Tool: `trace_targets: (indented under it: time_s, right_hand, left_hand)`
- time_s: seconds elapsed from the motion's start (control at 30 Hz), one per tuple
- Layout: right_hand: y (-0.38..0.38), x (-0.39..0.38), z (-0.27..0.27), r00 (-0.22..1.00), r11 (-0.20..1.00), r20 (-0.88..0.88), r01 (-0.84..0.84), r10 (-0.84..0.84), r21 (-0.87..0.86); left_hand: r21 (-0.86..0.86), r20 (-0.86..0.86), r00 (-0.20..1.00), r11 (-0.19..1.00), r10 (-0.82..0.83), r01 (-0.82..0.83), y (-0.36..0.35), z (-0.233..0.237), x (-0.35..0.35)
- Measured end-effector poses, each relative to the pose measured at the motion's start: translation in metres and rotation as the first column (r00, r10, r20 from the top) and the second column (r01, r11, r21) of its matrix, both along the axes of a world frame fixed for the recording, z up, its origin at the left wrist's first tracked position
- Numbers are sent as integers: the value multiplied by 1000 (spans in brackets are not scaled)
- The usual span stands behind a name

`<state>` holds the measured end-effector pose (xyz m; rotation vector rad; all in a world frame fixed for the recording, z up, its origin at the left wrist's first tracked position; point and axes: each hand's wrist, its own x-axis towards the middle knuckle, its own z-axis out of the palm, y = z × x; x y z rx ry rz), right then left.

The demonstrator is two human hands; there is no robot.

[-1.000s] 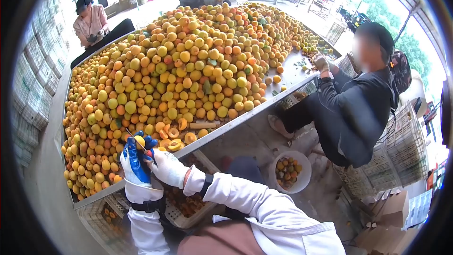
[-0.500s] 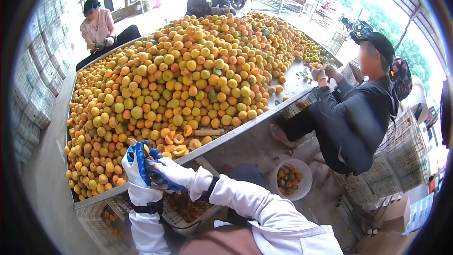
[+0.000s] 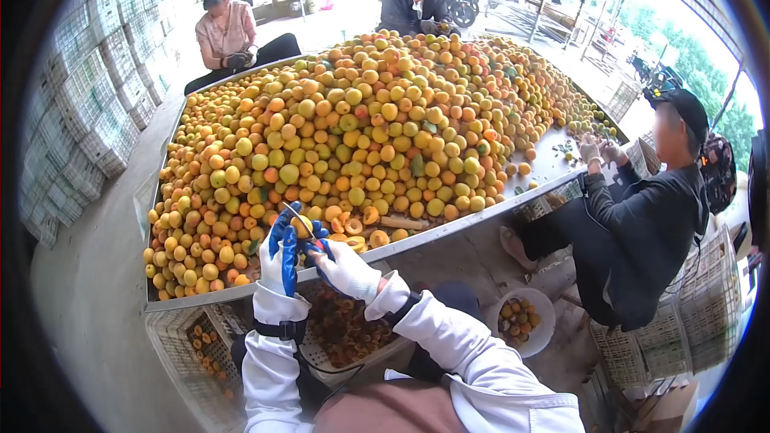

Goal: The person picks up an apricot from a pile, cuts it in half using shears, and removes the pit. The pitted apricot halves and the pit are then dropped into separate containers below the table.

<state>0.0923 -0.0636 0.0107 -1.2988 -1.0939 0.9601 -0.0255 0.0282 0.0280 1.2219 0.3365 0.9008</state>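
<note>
Metal-edged table (image 3: 449,229) under heaped fruit (image 3: 361,136); crate stacks (image 3: 96,88) beside grey floor (image 3: 96,273).

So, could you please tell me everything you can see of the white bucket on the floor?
The white bucket is round and open-topped, with smooth walls that look like plastic. It stands upright on the concrete-looking floor, below the near edge of the table and left of the co-worker in dark clothes. Yellow, orange and some darker fruit lies inside against its wall, below the rim. No hand touches it. Its underside is hidden.
</note>
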Motion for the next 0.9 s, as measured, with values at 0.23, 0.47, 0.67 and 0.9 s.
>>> trace_targets:
  time_s: [0.23, 0.47, 0.67, 0.9]
  right_hand:
    - [2, -4, -15, 962, 983, 208, 165, -177, 76]
    - [0, -1, -13, 945, 981, 268, 166, -186, 97]
    - [2, -3, -14, 900, 984, 397, 163, -178, 73]
    - [6, -14, -33, 855, 968, 454, 225, -251, 111]
  left_hand:
    - [-112, 81, 996, 993, -23, 32, 8, -27, 7]
    - [-135, 55, 998, 990, -23, 31, 10, -25, 12]
    - [-260, 32, 996, 963, 86, -75, 1, -15, 9]
    - [-255, 46, 990, 960, 132, -116, 7, -29, 12]
